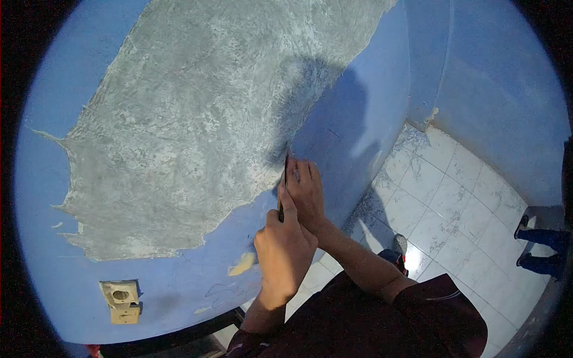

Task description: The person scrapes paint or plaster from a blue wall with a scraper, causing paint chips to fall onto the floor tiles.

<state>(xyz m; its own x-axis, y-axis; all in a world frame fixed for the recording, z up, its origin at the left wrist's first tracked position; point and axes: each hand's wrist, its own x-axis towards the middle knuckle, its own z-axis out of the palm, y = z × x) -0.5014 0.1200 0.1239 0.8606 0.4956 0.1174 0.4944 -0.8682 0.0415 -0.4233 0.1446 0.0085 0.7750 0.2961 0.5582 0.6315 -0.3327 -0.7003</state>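
A thin dark tool (281, 213) stands edge-on against the wall, at the border between bare grey plaster (173, 119) and blue paint (340, 119). My left hand (285, 247) is closed round its lower part, with a finger stretched along it. Just above, my right hand (306, 192) has its bent fingers pressed at the upper part of the same tool, near the paint edge. The tool's exact shape is mostly hidden by the fingers. Shadows of my head and hands fall across the plaster and paint.
A loose-looking outlet plate (124, 304) is on the wall at lower left. Ragged paint edges border the plaster. White tiled floor (441, 197) with grey debris lies to the right. Another person's legs (546, 241) show at the far right. A dark edge (173, 340) runs along the bottom.
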